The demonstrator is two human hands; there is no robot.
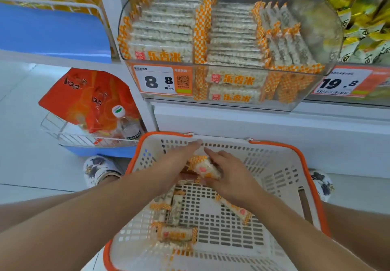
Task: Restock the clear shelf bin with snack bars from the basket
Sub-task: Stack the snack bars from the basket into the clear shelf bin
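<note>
The right hand [230, 177] is curling its fingers around a small bundle of snack bars [203, 168], while the left hand [181, 161] is reaching in beside it with fingers fairly straight, seemingly steadying the bundle from the other side so several bars can be lifted together; whether it is actually gripping cannot be told. Both are working near the far wall of the white, orange-rimmed basket [280, 165], where loose bars [175, 233] are lying scattered on the slotted floor. Directly above, the clear shelf bin [312, 44] is holding neat rows, with room at its right side.
</note>
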